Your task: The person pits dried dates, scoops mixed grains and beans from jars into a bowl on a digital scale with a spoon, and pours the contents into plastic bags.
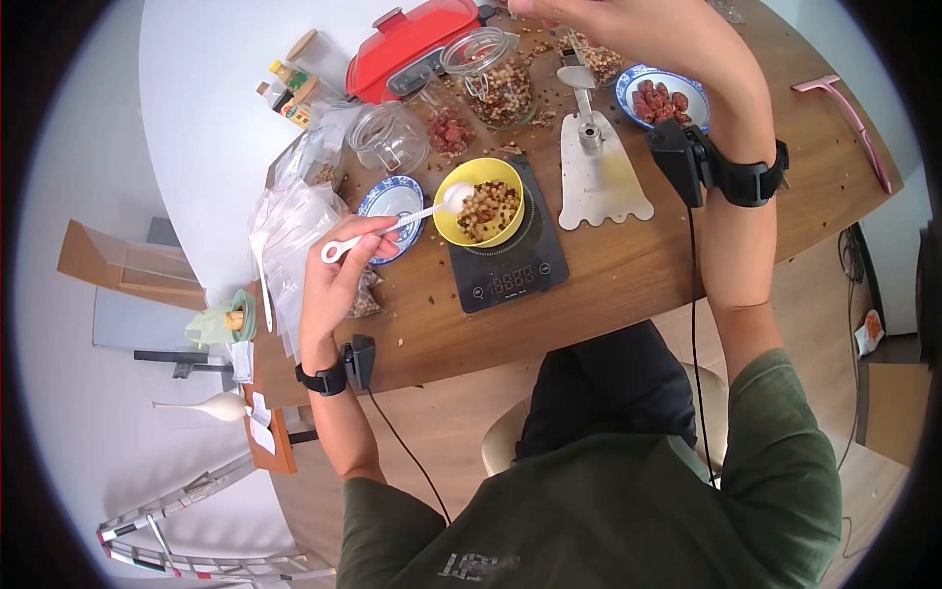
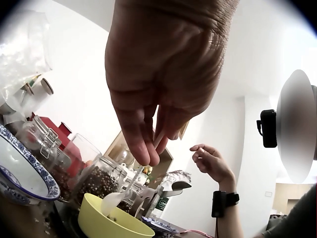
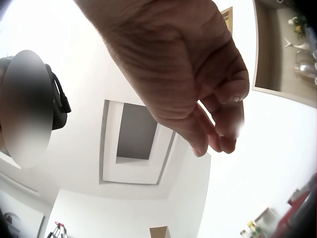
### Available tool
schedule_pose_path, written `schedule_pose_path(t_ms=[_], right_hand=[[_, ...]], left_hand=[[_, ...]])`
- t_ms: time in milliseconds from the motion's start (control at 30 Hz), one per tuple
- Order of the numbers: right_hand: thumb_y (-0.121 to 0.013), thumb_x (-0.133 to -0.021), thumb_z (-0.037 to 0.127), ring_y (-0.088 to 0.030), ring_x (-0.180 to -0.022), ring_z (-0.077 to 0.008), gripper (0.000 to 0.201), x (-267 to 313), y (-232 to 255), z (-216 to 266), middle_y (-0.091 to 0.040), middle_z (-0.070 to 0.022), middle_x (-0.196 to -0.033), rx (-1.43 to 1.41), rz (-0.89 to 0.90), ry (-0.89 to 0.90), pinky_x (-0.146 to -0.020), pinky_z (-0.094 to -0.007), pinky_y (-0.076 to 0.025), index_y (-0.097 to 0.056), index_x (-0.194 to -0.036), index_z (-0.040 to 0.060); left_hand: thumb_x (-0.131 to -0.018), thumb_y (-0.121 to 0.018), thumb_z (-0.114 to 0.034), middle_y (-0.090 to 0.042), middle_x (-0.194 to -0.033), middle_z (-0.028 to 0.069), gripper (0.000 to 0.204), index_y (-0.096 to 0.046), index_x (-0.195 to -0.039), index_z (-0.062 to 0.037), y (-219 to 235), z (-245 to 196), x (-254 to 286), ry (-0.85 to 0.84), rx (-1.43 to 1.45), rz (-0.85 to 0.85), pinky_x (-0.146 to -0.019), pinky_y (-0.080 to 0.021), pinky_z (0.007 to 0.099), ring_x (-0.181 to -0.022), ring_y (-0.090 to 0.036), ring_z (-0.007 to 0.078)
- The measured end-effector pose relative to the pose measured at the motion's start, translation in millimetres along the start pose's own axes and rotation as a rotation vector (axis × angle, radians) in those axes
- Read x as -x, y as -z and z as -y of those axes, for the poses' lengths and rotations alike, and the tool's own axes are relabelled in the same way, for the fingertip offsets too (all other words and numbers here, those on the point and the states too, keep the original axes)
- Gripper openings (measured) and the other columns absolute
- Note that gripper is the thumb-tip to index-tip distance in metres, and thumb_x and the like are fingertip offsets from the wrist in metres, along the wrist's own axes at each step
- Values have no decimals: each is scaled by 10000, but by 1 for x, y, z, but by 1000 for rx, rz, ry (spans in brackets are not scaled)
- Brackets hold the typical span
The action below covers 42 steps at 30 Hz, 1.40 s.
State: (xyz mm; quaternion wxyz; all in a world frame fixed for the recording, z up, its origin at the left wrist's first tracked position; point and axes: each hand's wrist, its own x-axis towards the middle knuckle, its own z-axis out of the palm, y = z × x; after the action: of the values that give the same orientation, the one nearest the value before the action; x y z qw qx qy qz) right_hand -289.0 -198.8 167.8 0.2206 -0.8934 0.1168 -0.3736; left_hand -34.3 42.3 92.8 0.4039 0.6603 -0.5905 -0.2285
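Observation:
My left hand [image 1: 340, 270] pinches the handle of a white spoon [image 1: 420, 213]. The spoon's head dips into a yellow bowl [image 1: 443, 224] of mixed beans and grains. That bowl stands on a black kitchen scale [image 1: 512, 282] with a lit display. In the left wrist view, the fingertips hold the spoon handle above the yellow bowl's rim. My right hand [image 1: 628, 31] is raised at the top edge of the head view, partly cut off. The right wrist view shows its fingers loosely bent with nothing between them. A blue-and-white dish [image 1: 376, 202] sits left of the yellow bowl.
Behind the bowl are an opened clip-top jar [image 1: 502, 93] of mixed beans, another glass jar [image 1: 381, 139] and a red appliance [image 1: 407, 44]. Right of the scale lies a wavy-edged metal plate [image 1: 603, 187]. A patterned bowl [image 1: 625, 96] holds dried red dates. Plastic bags [image 1: 294, 221] lie left.

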Motion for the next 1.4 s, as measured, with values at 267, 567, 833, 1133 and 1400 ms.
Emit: schedule_pose_path(t_ms=[267,567,833,1133,1400], right_hand=[[-558,-857,184,-573,-606,-208,247,4,15,16,-611,-137,-692,52,66,-126,-567,-313,-450,-613,-921,-48],[-549,-860,168,-574,-584,-197,236,4,20,14,-614,-138,-683,16,24,-102,-552,-307,-450,-614,-919,-52],[-551,-849,164,-584,-595,-220,229,-5,25,18,-614,-152,-680,-26,64,-115,-560,-321,-459,-616,-913,-46],[-596,-845,149,-472,-528,-102,186,1,-1,-21,-554,-51,-626,50,-92,136,-500,-254,-395,-603,-970,12],[-587,-833,135,-490,-521,-155,162,4,3,-11,-543,-101,-610,-59,-74,-25,-512,-290,-398,-597,-913,-5]], left_hand=[[-919,-506,-142,-633,-897,116,266,-586,-1075,58,10,0,-20,-78,80,-160,-724,-497,260,-772,-614,148],[-923,-517,-212,-626,-938,138,366,-517,-1142,81,15,3,-98,-187,363,-450,-798,-511,273,-835,-612,156],[-935,-485,-173,-633,-919,94,286,-574,-1104,39,0,13,-172,-125,142,-142,-773,-509,259,-810,-604,127],[-944,-471,-182,-638,-850,68,273,-604,-1043,35,-30,36,-201,-61,217,-107,-714,-515,239,-744,-610,112],[-929,-443,-152,-639,-872,126,277,-572,-1025,73,-42,41,-192,93,547,-338,-726,-534,273,-767,-630,167]])
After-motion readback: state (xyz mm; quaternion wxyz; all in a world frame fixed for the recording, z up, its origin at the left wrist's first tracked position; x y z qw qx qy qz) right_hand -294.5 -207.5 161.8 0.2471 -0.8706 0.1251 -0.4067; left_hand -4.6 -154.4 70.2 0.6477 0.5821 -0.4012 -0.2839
